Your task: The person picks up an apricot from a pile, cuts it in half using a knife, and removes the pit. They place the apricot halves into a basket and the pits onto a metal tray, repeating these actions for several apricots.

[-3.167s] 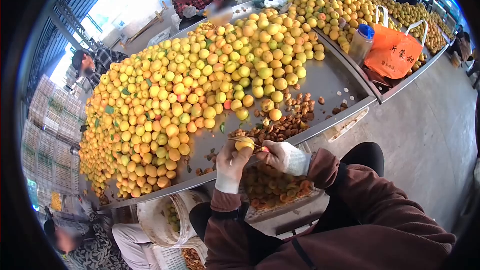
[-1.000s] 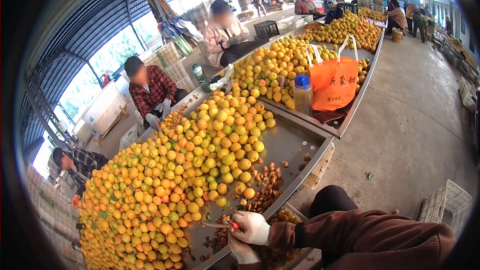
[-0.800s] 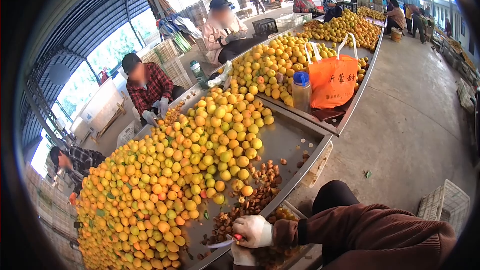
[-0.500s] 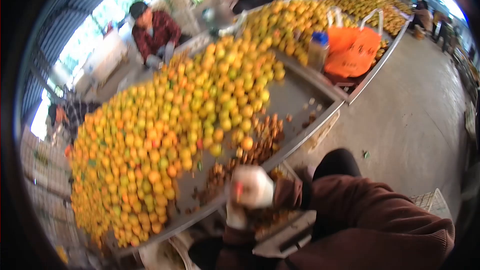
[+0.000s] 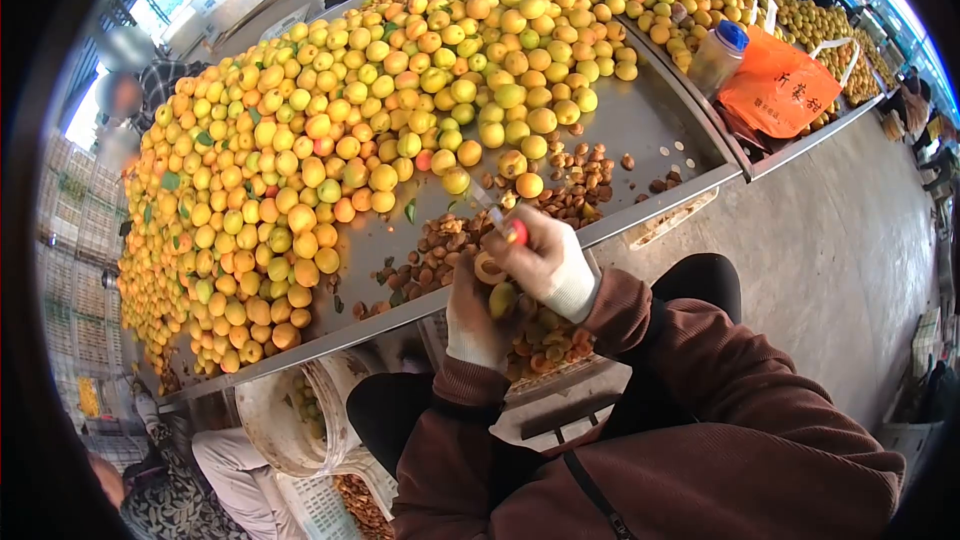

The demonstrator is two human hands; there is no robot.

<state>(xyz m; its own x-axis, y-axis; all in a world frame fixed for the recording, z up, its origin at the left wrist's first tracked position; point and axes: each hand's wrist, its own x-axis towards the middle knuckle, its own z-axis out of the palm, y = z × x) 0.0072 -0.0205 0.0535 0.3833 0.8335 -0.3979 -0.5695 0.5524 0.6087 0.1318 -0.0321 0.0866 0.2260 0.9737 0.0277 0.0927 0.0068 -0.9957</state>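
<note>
Heaped fruit [image 5: 290, 160] covers the metal table [image 5: 655, 120] at left. The left hand [image 5: 474, 318] grips a cut fruit [image 5: 489, 268] beside the table's edge; the right hand [image 5: 541, 256] clasps a red-handled knife [image 5: 516, 232] — blade aimed tableward, presumably sparing the fingers.

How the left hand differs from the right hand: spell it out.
The left hand holds a cut fruit; the right hand grips a red-handled knife.
The left hand sits lower in the picture; the right hand is higher.
Both wear gloves with pale cuffs, below brown sleeves.
</note>
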